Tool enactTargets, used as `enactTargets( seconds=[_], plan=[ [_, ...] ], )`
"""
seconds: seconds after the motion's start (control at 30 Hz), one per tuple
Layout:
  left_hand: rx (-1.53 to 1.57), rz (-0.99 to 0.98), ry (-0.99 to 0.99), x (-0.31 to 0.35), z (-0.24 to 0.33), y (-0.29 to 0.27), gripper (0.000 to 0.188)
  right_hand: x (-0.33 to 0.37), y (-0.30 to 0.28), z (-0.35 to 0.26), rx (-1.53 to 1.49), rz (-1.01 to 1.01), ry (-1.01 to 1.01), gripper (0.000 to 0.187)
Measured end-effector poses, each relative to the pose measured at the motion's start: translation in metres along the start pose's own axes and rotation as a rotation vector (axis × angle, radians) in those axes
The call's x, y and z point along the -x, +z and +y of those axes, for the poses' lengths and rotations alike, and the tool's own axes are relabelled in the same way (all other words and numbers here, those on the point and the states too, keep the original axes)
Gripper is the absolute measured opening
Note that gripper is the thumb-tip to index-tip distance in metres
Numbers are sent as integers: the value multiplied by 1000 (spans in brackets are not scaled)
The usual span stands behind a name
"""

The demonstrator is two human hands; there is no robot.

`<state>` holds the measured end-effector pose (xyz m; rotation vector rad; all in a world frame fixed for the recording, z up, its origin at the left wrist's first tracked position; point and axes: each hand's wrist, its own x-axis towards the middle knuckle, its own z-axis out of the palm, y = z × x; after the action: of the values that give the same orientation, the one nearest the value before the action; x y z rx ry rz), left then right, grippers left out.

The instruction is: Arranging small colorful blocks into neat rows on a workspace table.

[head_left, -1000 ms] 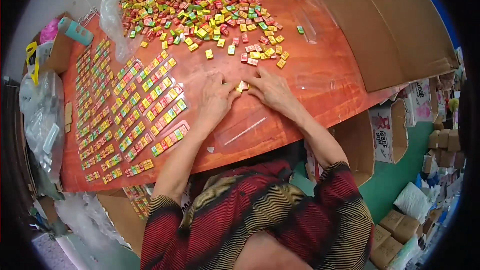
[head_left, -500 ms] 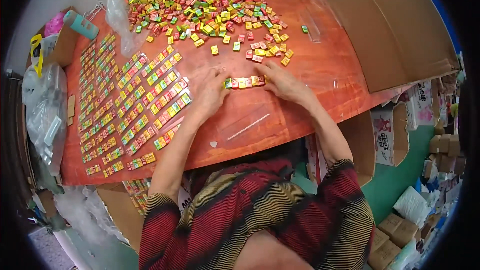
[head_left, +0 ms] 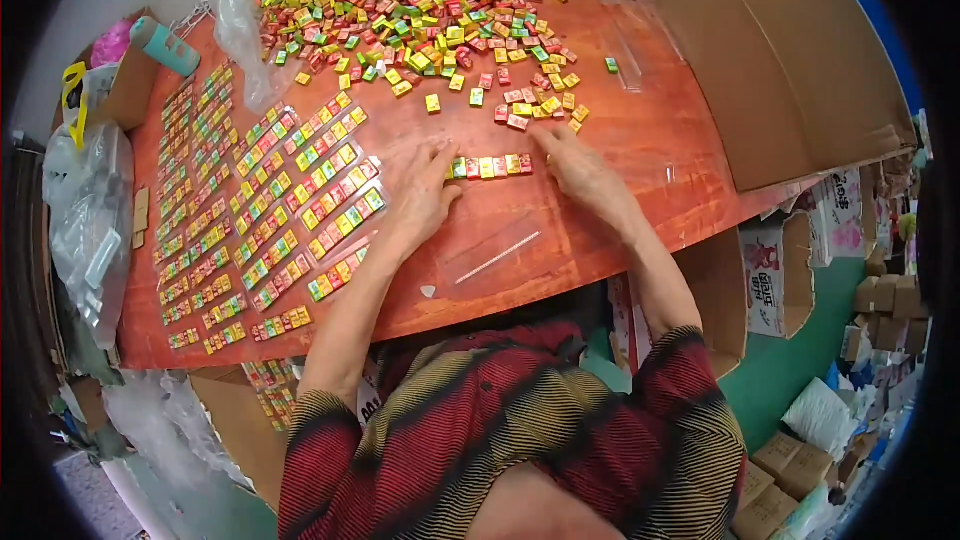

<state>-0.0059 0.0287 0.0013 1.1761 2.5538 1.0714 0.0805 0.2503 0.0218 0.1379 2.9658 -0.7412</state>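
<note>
A short row of small coloured candy packets [head_left: 490,166] lies on the red-brown table [head_left: 620,140], green at its left end, then yellow and red. My left hand [head_left: 425,192] rests flat with its fingertips against the row's left end. My right hand [head_left: 578,168] touches the row's right end, fingers spread. Neither hand grips anything. A large loose heap of the same packets [head_left: 420,0] covers the table's far side.
Many finished packet rows in clear sleeves [head_left: 270,200] lie in lines on the left. An empty clear sleeve [head_left: 490,258] sits near the front edge. A big cardboard sheet [head_left: 790,50] leans at right, plastic bags [head_left: 85,230] at left, boxes [head_left: 780,270] below.
A second ago both hands cupped a tight bunch of packets. They have spread apart and moved slightly away from me, laying the packets out as a straight row.
</note>
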Motion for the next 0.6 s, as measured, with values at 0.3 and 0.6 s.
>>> enactTargets(
  seconds=[0.3,0.6],
  plan=[
    [-69,74,71,-7,5,18,39,-4,31,-23,-31,167,-223,31],
    [-74,104,-43,15,33,15,31,9,21,-25,-63,142,-308,28]
  ],
)
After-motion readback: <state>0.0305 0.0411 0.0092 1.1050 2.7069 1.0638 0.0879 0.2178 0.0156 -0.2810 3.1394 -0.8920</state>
